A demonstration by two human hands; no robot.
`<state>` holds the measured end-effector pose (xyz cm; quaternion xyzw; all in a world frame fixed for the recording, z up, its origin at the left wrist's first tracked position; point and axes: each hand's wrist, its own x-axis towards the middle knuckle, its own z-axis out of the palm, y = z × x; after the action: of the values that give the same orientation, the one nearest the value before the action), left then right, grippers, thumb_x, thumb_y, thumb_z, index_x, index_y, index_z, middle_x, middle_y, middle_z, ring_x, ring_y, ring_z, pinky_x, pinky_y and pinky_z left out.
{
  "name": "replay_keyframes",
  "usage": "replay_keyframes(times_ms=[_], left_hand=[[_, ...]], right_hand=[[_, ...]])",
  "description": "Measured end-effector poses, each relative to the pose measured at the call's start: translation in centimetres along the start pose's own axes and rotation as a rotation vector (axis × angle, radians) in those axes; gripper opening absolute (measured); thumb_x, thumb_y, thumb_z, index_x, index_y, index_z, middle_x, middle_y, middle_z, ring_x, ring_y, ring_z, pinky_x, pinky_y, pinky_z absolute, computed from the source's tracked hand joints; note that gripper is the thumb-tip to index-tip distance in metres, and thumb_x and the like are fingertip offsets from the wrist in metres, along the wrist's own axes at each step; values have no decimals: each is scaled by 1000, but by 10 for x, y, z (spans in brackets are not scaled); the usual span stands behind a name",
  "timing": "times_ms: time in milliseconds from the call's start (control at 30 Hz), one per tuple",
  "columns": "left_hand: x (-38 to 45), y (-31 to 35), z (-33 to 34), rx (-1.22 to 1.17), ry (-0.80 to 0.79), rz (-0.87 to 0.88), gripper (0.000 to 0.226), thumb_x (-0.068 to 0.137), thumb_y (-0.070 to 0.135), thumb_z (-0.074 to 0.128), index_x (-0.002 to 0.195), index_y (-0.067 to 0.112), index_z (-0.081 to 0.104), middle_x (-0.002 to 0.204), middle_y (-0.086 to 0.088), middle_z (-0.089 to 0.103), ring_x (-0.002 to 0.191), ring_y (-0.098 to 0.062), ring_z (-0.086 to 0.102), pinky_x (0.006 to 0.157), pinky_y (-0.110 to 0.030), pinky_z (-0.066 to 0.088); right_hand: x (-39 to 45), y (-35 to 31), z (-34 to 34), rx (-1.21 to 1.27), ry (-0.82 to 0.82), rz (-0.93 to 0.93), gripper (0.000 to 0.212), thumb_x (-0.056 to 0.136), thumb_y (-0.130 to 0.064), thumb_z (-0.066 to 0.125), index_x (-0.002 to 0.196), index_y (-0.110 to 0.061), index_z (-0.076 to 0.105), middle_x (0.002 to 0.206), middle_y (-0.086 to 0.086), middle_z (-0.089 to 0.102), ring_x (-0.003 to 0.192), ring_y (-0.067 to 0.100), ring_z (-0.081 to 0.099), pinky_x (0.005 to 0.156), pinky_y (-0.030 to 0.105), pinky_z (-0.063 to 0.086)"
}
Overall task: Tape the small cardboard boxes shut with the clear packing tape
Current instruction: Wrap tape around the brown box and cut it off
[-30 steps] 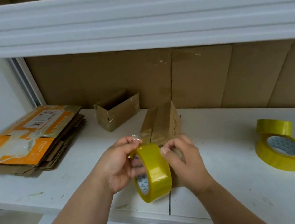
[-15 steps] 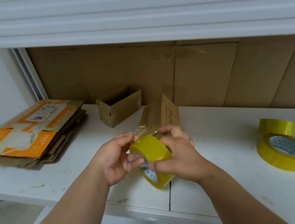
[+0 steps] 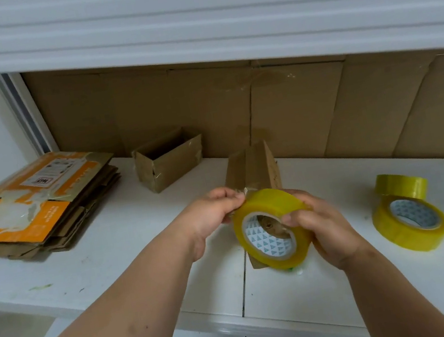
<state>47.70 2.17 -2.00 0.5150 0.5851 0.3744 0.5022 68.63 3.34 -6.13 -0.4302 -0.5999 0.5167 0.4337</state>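
I am freeing the tape's loose end: my left hand [image 3: 211, 217] is pinching it at the top of the glossy yellow-clear roll [image 3: 272, 229], while my right hand [image 3: 322, 228] is gripping the roll, fingers curled into its core. The small brown cardboard box [image 3: 253, 167] is sitting just behind, mid-frame on the white bench [image 3: 113, 263]. Next, I judge, I must draw out a strip over its seam.

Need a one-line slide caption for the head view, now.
Right hand grips tape roll while left hand pinches its free end before a small cardboard box.
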Motion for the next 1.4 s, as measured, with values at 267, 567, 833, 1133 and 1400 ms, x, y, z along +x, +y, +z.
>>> replay_keyframes(times_ms=[267,567,833,1133,1400], left_hand=[[17,10,58,-75,62,-4,26,91,41,66,99,17,72,91,10,68,84,0,55,63,-14,33],[41,1,97,52,187,-2,40,43,69,65,72,42,74,84,15,75,98,-20,67,95,-52,50],[30,-8,85,-259,251,-68,17,87,21,72,94,5,74,101,-7,75,103,-14,62,77,-19,33],[28,0,87,-160,170,-49,23,91,-6,51,84,14,60,106,1,73,103,-13,59,79,-16,37],[21,4,91,-147,129,-164,68,99,61,32,94,7,72,122,9,63,130,-7,40,114,-42,11]], right_hand=[[-17,10,-48,104,81,53,54,51,-36,74,93,-3,65,87,19,66,85,34,63,77,45,46],[-25,-8,-86,-177,-26,50,58,50,-45,73,97,-11,68,89,15,74,91,30,71,80,46,55],[-8,-25,-103,-286,-149,42,58,48,-45,78,94,-11,70,88,13,73,84,29,72,69,39,54],[-8,-26,-114,-267,-253,-19,50,44,-45,79,91,-29,70,86,4,71,81,23,69,68,35,53],[-4,-38,-116,-211,-297,-71,54,42,-42,79,94,-31,71,91,6,71,87,28,69,71,41,52]])
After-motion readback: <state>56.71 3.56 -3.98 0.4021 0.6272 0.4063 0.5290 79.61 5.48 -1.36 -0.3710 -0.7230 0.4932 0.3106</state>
